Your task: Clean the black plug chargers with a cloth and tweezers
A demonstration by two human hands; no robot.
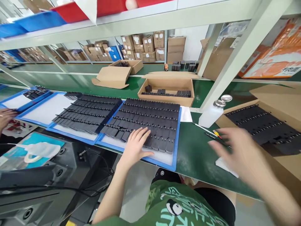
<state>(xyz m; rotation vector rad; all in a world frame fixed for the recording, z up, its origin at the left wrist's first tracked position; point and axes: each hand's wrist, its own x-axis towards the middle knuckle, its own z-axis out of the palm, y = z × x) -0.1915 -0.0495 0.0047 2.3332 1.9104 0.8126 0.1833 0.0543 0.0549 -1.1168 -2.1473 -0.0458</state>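
My left hand (136,142) rests palm down at the near edge of a blue-rimmed tray (174,161). Its fingers are stretched out over rows of black blocks with small shiny metal ends (150,117); nothing is gripped. Blurred by motion, my right hand (237,150) hovers over the green bench on the right, thumb and fingers apart, with nothing visible between them. Beside its fingers lie several slim pens or tools (213,136), one with a yellow and red end. A white piece (226,167) lies partly under this hand.
An open carton (291,171) of black blocks stands at the right, near a white bottle with a metal top (210,114). Behind the trays is another open carton (169,99). A shelf post (225,75) rises nearby. At far left, another person's hand (7,117) touches a tray.
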